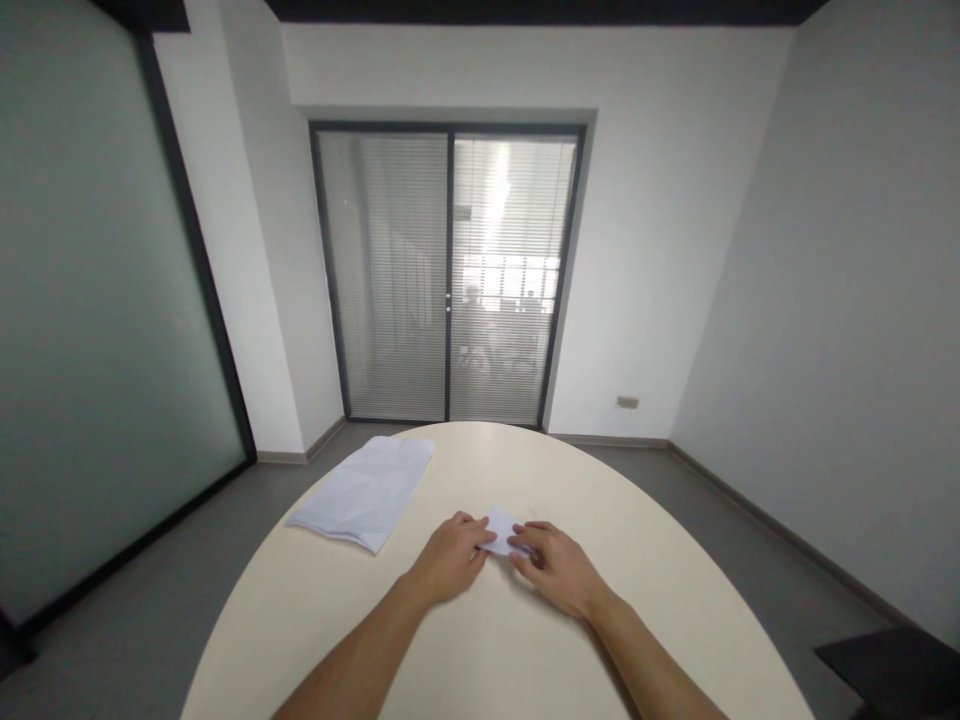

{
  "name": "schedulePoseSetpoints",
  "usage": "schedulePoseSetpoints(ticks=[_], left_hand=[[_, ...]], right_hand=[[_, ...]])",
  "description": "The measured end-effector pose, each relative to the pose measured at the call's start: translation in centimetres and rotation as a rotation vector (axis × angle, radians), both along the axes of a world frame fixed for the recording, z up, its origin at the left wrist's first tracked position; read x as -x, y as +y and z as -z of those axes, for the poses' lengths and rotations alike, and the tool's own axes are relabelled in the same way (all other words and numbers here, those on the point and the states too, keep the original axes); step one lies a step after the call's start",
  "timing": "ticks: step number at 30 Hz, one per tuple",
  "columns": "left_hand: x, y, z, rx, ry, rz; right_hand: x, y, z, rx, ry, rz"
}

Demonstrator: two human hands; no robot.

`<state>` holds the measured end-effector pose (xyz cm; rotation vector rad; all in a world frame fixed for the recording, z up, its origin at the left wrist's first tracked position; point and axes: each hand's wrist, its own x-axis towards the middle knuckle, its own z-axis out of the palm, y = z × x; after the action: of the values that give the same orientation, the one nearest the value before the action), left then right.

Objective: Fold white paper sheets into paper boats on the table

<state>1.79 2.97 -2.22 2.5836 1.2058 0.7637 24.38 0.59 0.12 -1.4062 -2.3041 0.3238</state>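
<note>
A small folded piece of white paper lies near the middle of the pale round table, between my two hands. My left hand grips its left edge, fingers on top and thumb at the near side. On the other side, my right hand has its curled fingers and thumb closed on the paper's right part. The paper's outer ends are hidden under my fingers. Beyond my left hand, a stack of larger white sheets rests flat, slightly creased, at the table's left edge.
The table's curved edge runs around the far side. Past it stand a glass door with blinds, white walls and a frosted glass panel at the left. A dark flat object, perhaps a chair, is low at the right.
</note>
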Motion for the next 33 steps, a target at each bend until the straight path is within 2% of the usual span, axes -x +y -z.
schedulePoseSetpoints(ticks=[6,11,15,19,26,29,33], left_hand=[[0.2,0.5,0.6,0.008,-0.011,-0.031],[0.1,0.7,0.2,0.039,-0.004,-0.113],[0.2,0.8,0.0,0.030,-0.099,-0.172],[0.1,1.0,0.2,0.021,-0.199,-0.161],[0.1,1.5,0.8,-0.034,-0.360,-0.119],[0.1,1.7,1.1,-0.036,-0.396,-0.182],[0.1,1.9,1.7,-0.027,-0.348,-0.270]], right_hand=[[-0.1,0.1,0.0,0.011,0.045,-0.018],[-0.4,0.3,0.3,0.014,0.085,0.017],[-0.8,0.9,1.1,-0.025,0.072,0.101],[-1.2,1.6,1.6,-0.067,0.092,0.112],[-0.9,2.1,1.6,-0.095,0.349,0.122],[-0.8,2.0,1.4,-0.086,0.467,0.118],[-0.8,2.1,1.5,-0.066,0.521,0.098]])
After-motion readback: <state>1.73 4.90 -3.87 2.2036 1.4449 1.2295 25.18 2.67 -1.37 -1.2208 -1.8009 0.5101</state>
